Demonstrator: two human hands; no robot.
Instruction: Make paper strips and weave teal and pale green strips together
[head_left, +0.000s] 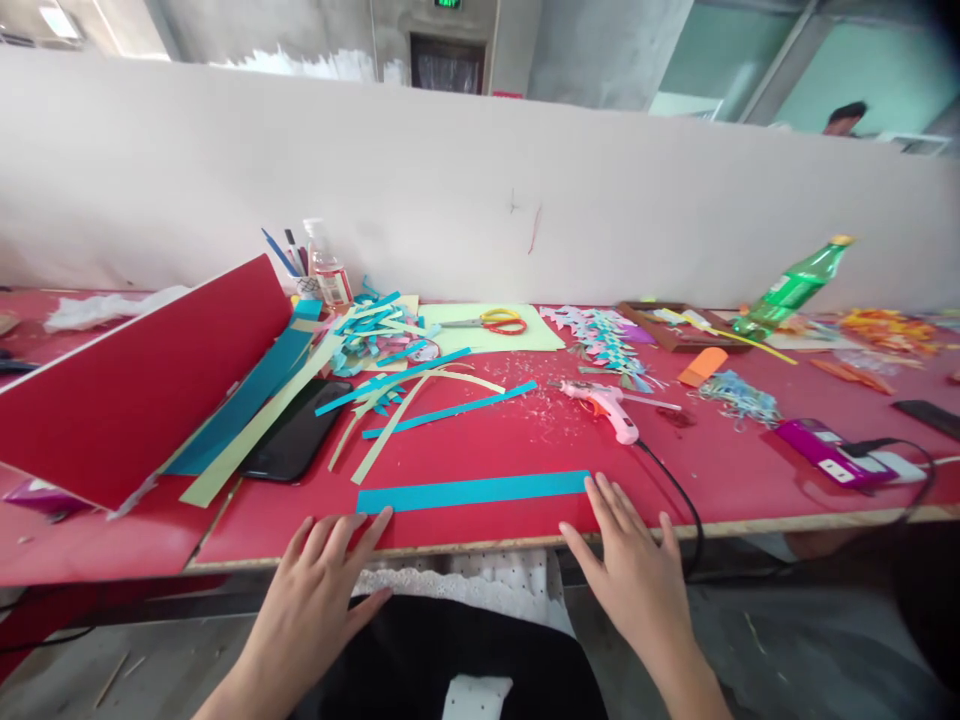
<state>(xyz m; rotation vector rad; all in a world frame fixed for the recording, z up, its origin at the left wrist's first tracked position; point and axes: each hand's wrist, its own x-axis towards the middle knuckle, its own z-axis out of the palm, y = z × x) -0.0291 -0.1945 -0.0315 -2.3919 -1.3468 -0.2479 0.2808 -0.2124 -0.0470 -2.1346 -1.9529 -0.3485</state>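
A wide blue paper strip (472, 490) lies flat on the red table (450, 530), close to its front edge. At the strip's left end rest the fingertips of my left hand (322, 565), palm down and fingers loosely spread. My right hand (622, 550) lies with fingers spread at the other end, its fingertips touching the strip's corner. Beyond the strip, a pink glue gun (611, 408) lies on its side with a glue stick (651, 401) poking out. Narrow blue strips (450, 411) and pale green strips (394, 430) lie loosely behind the wide one.
A red board (150, 380) leans at left beside a black phone (296, 440). Yellow-handled scissors (501, 321) lie on pale green paper (540, 342). At right are a green bottle (799, 288), a wooden tray (660, 330) and a purple power strip (832, 452). The gun's cord (686, 505) hangs over the edge.
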